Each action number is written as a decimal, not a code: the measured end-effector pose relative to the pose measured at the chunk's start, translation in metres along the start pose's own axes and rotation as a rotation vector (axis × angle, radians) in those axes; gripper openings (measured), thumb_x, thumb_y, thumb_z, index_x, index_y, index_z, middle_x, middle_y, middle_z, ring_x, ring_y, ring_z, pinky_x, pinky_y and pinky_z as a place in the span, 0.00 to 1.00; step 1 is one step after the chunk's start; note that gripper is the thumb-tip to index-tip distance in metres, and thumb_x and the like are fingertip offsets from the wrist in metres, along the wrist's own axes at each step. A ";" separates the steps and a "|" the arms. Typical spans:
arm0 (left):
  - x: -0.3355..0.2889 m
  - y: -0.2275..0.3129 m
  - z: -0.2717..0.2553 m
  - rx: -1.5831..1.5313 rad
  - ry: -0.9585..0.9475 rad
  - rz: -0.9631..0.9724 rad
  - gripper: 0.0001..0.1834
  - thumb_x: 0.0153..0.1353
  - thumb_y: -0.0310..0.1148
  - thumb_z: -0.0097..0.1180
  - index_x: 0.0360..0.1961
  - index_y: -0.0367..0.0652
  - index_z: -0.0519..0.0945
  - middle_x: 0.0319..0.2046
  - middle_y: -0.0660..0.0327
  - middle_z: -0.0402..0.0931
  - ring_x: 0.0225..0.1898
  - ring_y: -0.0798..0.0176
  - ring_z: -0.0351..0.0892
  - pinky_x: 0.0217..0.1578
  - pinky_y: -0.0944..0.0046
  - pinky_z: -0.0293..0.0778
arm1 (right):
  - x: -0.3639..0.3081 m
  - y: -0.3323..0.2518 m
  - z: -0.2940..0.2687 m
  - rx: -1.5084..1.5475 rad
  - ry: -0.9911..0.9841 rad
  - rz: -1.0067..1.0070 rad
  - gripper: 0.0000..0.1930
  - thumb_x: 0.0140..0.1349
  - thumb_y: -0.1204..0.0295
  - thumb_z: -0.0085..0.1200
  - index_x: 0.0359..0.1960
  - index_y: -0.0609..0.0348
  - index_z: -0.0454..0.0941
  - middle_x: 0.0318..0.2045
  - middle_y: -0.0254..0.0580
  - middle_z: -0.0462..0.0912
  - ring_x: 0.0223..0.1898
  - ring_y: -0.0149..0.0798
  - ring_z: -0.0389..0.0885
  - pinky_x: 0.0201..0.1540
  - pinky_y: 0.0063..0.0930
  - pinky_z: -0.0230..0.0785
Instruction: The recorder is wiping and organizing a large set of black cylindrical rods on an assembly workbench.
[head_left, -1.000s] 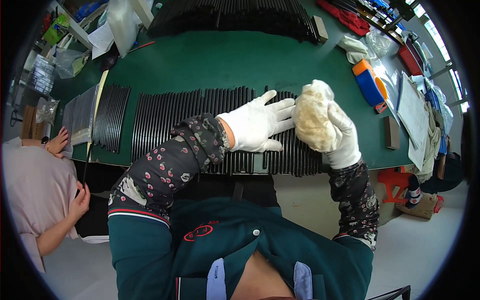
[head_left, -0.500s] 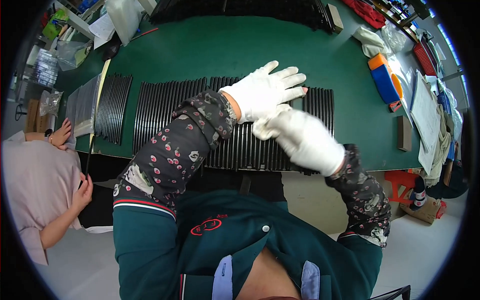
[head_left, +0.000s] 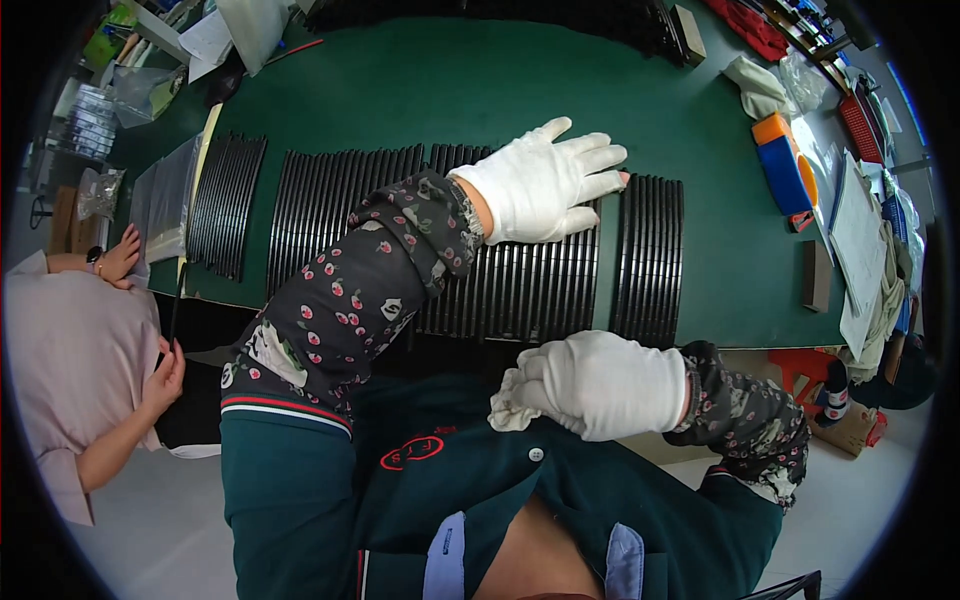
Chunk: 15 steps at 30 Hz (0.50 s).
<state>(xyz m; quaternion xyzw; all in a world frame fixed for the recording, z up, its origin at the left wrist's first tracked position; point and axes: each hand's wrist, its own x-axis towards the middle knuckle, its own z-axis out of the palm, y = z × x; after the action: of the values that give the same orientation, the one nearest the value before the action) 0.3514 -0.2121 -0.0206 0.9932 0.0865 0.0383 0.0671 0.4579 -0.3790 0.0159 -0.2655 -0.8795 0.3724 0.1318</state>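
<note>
Left fingers (head_left: 602, 159) spread, rods (head_left: 535, 290) beneath; right fingers (head_left: 545, 368) clutch soft cloth (head_left: 512, 405). Rods look stiff, slick, light: grip mid-length.

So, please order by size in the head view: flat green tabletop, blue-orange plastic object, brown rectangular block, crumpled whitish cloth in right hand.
1. Green tabletop
2. Blue-orange object
Unsure: brown block and cloth look alike; right hand partly hides the cloth.

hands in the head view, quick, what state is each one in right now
Left hand: open and spread, palm down over the black rods.
Right hand: closed, holding a crumpled off-white cloth.
</note>
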 end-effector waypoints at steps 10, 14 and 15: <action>0.002 0.001 -0.003 0.018 -0.032 -0.006 0.30 0.64 0.45 0.53 0.65 0.45 0.66 0.69 0.56 0.58 0.71 0.55 0.55 0.69 0.46 0.53 | -0.018 -0.006 -0.016 0.050 0.099 0.073 0.08 0.54 0.75 0.53 0.36 0.57 0.79 0.30 0.42 0.81 0.34 0.46 0.82 0.36 0.35 0.77; -0.001 -0.003 0.005 0.051 0.110 0.047 0.32 0.63 0.46 0.54 0.66 0.45 0.65 0.70 0.55 0.56 0.71 0.54 0.54 0.69 0.41 0.52 | -0.061 -0.009 -0.051 0.407 0.767 0.377 0.09 0.60 0.75 0.55 0.42 0.60 0.77 0.32 0.36 0.80 0.32 0.33 0.79 0.39 0.21 0.72; 0.004 0.003 0.000 0.048 0.110 0.057 0.32 0.63 0.46 0.54 0.66 0.45 0.65 0.70 0.55 0.56 0.71 0.54 0.54 0.69 0.41 0.52 | -0.065 -0.023 -0.058 0.636 1.002 0.600 0.12 0.61 0.73 0.53 0.45 0.62 0.76 0.38 0.35 0.80 0.39 0.26 0.78 0.43 0.18 0.70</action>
<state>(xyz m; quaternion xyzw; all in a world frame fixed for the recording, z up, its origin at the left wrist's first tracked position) 0.3553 -0.2144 -0.0196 0.9930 0.0629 0.0929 0.0374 0.5280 -0.3953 0.0704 -0.5879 -0.4471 0.4660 0.4872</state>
